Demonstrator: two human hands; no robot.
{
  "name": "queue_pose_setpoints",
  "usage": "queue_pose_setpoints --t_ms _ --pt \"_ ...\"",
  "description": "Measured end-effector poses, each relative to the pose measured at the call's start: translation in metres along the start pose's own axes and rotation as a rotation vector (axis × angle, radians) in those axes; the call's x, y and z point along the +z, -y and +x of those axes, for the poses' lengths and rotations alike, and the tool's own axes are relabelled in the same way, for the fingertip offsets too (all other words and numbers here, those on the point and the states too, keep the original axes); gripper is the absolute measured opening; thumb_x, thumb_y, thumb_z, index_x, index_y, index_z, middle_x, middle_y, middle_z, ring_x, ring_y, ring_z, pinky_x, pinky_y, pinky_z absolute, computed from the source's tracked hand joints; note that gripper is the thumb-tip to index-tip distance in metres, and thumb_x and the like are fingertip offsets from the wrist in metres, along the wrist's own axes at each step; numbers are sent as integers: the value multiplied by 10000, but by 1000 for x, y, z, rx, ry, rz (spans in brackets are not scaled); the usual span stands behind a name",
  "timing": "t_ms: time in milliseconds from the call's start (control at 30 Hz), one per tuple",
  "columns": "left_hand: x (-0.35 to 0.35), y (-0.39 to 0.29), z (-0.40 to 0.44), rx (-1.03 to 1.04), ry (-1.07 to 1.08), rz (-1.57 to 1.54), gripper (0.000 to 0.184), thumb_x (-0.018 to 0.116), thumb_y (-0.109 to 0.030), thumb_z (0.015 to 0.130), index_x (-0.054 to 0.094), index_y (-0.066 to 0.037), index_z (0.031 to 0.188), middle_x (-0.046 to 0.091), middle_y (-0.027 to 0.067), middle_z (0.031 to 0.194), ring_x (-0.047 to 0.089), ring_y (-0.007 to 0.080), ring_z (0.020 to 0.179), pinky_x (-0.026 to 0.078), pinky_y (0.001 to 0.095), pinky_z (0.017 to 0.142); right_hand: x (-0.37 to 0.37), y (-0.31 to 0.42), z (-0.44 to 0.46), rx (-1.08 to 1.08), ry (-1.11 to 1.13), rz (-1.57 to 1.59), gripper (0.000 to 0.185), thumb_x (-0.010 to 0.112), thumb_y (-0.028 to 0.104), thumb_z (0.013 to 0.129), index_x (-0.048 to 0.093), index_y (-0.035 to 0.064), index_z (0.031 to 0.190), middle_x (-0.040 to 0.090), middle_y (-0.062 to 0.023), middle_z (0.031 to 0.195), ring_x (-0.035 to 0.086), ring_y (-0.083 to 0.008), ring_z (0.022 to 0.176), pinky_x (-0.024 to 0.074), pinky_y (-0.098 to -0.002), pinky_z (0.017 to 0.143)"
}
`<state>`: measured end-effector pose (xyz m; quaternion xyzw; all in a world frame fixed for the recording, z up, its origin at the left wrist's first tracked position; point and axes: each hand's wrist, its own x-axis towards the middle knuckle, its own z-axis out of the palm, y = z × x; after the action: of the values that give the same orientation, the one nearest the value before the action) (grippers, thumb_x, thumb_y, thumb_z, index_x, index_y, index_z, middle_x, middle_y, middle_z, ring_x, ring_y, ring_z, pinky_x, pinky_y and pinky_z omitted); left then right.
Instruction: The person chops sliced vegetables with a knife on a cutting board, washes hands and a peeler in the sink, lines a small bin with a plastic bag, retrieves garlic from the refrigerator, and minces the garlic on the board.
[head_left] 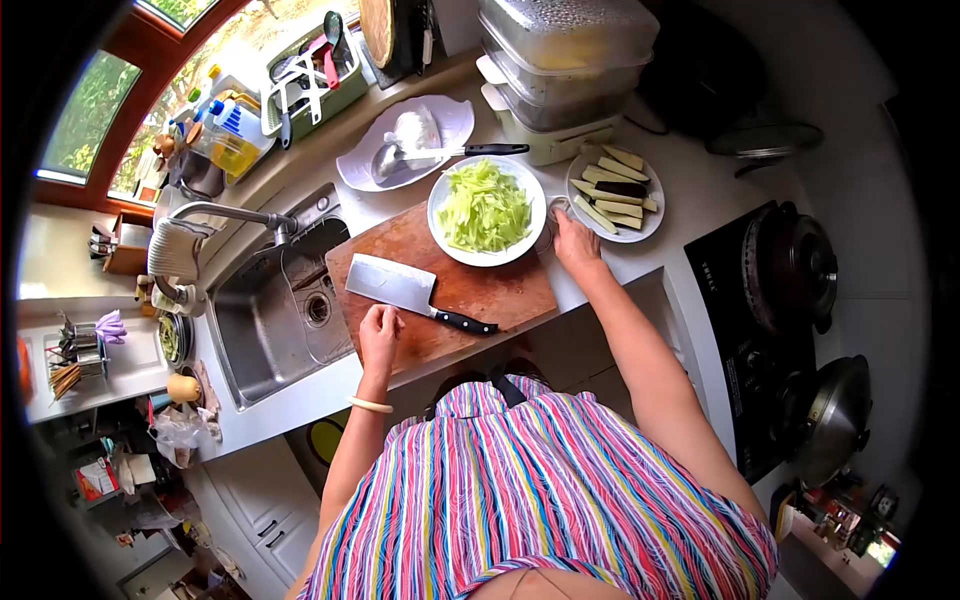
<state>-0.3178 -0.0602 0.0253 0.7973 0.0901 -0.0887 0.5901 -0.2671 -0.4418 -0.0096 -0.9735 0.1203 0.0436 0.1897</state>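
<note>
My left hand [380, 338] is curled into a fist over the cutting board [390, 260], just below the blade of a cleaver [392, 284]. The cleaver lies flat, its black handle pointing right. A white bowl [484, 258] full of shredded pale green vegetable sits on the board's back right part. To its right, my right hand [577, 242] has its fingers bent around the edge of a clear, see-through thing [557, 205] whose kind I cannot make out. Close by is a white plate [630, 236] with eggplant strips [618, 208].
A steel sink [240, 340] with a faucet [225, 210] is at left. A scalloped dish [355, 172] and a black-handled knife [495, 149] lie behind the board. Stacked clear-lidded steamer trays [565, 70] stand at the back. The stove [725, 330] with pots is at right.
</note>
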Motion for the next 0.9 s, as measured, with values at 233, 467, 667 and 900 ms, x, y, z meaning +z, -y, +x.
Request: queue_pose_setpoints --t_ms 233,467,667,900 --pt "-4 -4 -42 -88 40 28 166 538 -161 930 591 -22 855 563 7 630 502 66 539 400 214 486 0 -17 -55 -62 42 99 181 572 143 776 560 45 927 651 -191 827 626 -401 792 489 -496 718" --pt "-19 -87 -65 598 106 432 317 686 -88 748 582 -53 1045 571 131 1029 566 296 947 453 385 817 -158 85 -121 -228 348 162 165 610 166 765 587 18 833 618 -164 655 617 -329 626 476 -416 582" --pt "-52 -85 -58 872 153 353 807 781 -157 662 356 -56 1341 508 165 1205 492 342 1129 370 434 967 -106 243 -117 -331 694 791 207 599 190 861 581 -15 843 590 -55 624 536 -100 514 422 -267 466" --pt "-183 53 -29 117 -49 -396 511 508 -138 913 266 -81 1359 564 65 865 529 146 670 437 268 576 46 411 -97 -182 600 1044 256 595 230 892 577 -11 976 591 -43 684 548 -89 554 442 -238 487"
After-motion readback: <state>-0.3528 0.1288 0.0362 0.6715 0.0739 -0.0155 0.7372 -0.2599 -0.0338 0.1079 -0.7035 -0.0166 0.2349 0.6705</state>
